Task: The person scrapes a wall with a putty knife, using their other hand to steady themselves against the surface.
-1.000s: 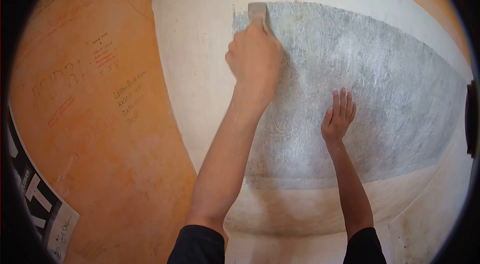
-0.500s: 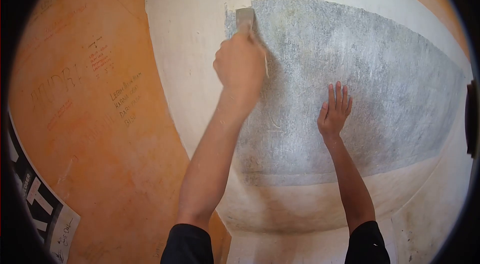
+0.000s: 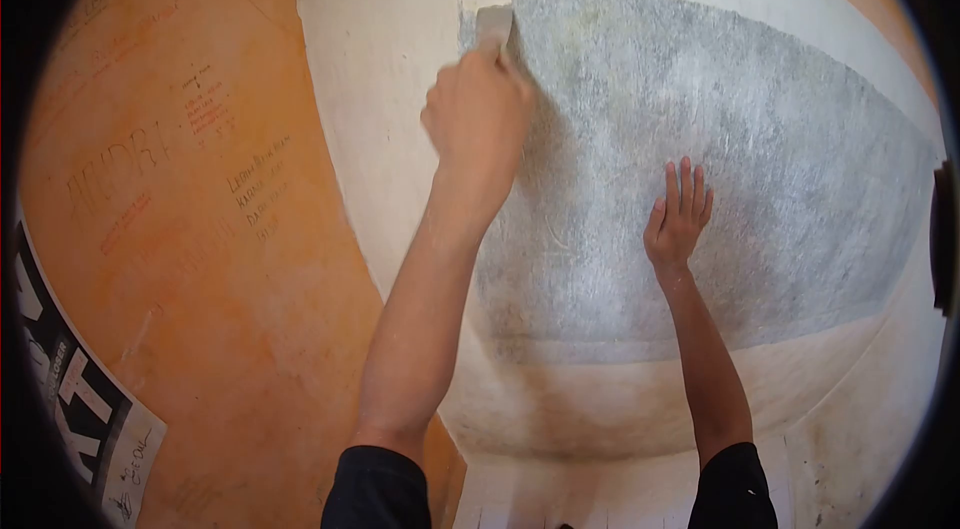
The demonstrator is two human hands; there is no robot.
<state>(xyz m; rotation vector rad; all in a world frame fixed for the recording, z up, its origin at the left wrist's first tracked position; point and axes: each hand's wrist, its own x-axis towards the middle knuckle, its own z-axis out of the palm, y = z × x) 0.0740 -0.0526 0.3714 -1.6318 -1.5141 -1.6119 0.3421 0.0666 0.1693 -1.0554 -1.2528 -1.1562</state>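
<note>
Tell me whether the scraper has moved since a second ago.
Yes: judged against the grey patch, the scraper has moved left and slightly down, closer to the patch's left edge.

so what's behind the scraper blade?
Grey surface shows on both sides of the scraper blade, off-white coating above it. The part directly behind is covered; can't tell if it's grey or coated.

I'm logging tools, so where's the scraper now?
In the head view, the scraper is in the left hand, near the upper-left corner of the grey patch.
</note>
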